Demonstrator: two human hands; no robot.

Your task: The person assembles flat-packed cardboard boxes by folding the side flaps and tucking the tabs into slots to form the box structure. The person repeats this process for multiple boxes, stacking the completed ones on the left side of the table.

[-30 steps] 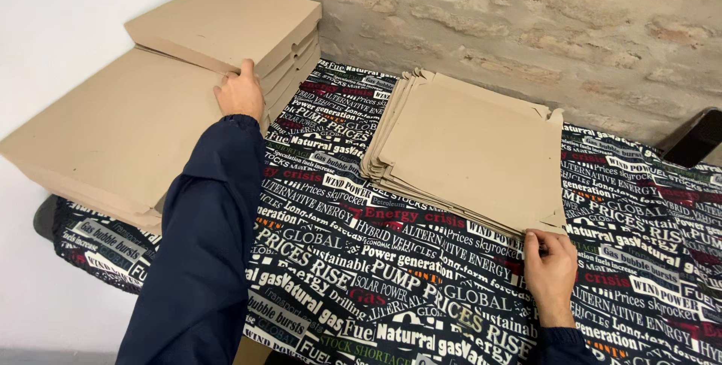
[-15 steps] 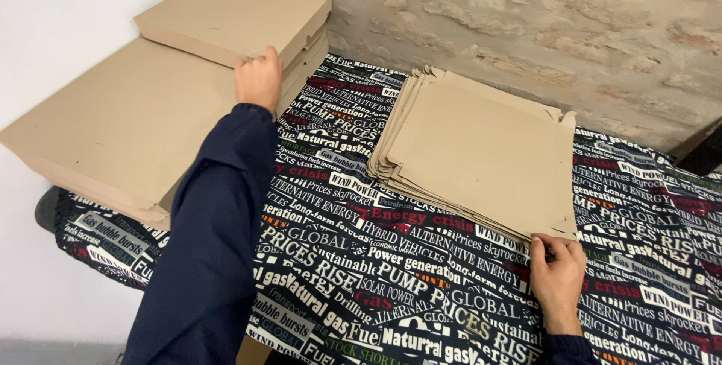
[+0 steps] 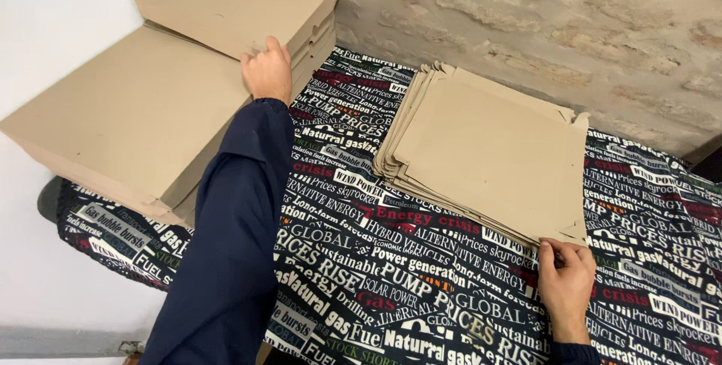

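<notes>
We rest our left hand (image 3: 267,71) with loosely spread fingers against the edge of the upper closed cardboard box (image 3: 241,4) at the upper left, where it sits on a wider stack of boxes (image 3: 128,117). At the lower right, our right hand (image 3: 565,284) pinches the near corner of the pile of flat cardboard blanks (image 3: 489,150) lying on the print-covered counter (image 3: 376,282). We judge this as squaring the finished stack while picking the next blank, which calls for peeling off only the top sheet.

You look down from head height, close over the table (image 3: 421,290), facing the stone wall (image 3: 571,26) along the upper frame.
</notes>
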